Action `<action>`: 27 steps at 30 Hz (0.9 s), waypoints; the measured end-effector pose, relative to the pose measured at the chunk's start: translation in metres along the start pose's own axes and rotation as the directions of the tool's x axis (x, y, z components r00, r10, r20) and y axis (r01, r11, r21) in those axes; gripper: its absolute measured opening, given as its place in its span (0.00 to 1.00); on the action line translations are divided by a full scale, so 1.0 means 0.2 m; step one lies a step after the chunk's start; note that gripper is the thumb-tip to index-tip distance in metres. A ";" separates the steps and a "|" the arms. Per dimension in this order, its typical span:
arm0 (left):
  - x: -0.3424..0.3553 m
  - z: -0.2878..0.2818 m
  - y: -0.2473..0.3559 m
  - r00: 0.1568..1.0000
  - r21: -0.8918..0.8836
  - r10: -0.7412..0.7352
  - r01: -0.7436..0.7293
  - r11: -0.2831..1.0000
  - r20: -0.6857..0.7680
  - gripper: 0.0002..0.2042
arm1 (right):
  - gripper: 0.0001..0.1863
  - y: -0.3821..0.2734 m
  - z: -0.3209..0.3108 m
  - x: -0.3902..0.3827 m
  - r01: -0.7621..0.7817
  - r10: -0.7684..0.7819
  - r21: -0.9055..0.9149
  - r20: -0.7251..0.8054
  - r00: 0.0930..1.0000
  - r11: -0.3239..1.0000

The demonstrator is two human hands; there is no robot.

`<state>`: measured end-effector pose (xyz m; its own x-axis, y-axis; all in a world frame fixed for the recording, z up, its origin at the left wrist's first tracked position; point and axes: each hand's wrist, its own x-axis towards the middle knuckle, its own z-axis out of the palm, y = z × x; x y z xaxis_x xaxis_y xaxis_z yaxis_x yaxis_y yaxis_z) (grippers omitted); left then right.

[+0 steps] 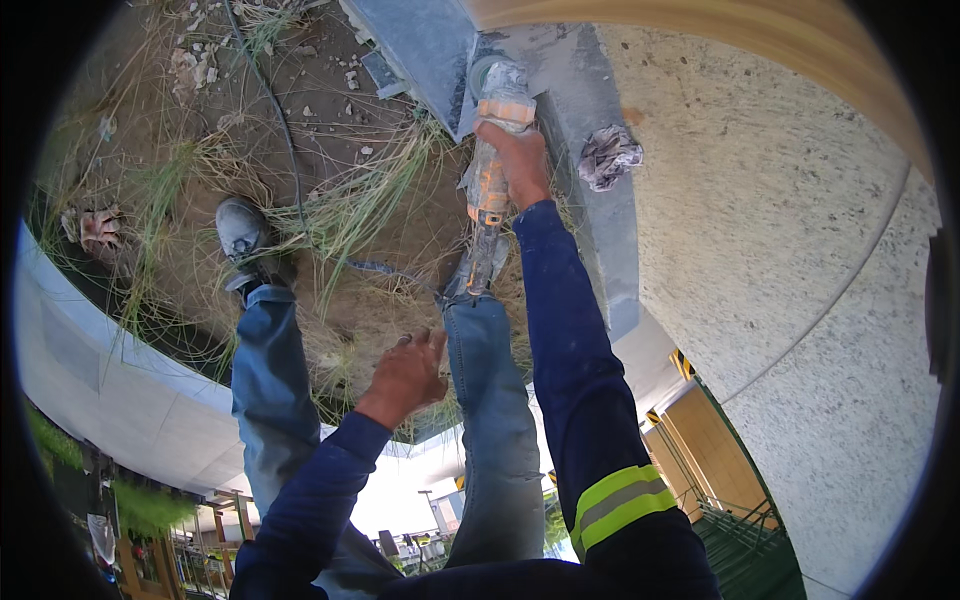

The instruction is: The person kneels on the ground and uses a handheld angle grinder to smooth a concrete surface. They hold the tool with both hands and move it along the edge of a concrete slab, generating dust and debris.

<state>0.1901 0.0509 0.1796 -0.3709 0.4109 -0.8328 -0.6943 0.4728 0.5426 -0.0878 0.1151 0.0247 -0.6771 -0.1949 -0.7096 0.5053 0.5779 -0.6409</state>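
An orange, dust-coated angle grinder (487, 192) is gripped near its head by my right hand (520, 158). Its disc end is at the corner of a grey stone ledge (425, 45), apparently against it; blur hides the exact contact. The tool's rear end points back toward my right knee. My left hand (405, 380) hangs free between my legs with loosely curled, parted fingers and nothing in it. A ring shows on one finger.
A crumpled greyish cloth or paper (610, 157) lies on the grey strip at right, beside a speckled stone slab (760, 190). A dark cable (275, 105) crosses soil with dry grass (375, 205) and rubble. My left shoe (242, 230) stands on this soil.
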 end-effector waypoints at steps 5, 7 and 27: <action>-0.01 0.08 -0.04 0.988 0.044 0.058 -0.052 0.998 -0.146 0.37 | 0.23 -0.03 0.05 0.01 0.064 -0.063 -0.037 0.033 0.997 0.997; 0.02 0.07 -0.05 0.996 0.030 0.047 -0.045 0.999 -0.079 0.39 | 0.23 -0.08 0.05 0.05 0.050 -0.048 -0.049 0.033 0.998 0.998; 0.02 -0.04 -0.01 0.998 0.013 -0.006 0.005 1.000 0.061 0.42 | 0.22 -0.03 -0.04 0.08 0.064 -0.064 0.011 0.003 0.998 0.998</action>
<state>0.1847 0.0461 0.1738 -0.3287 0.4547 -0.8278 -0.6880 0.4852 0.5396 -0.1072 0.1147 0.0198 -0.7060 -0.2340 -0.6684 0.4671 0.5554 -0.6879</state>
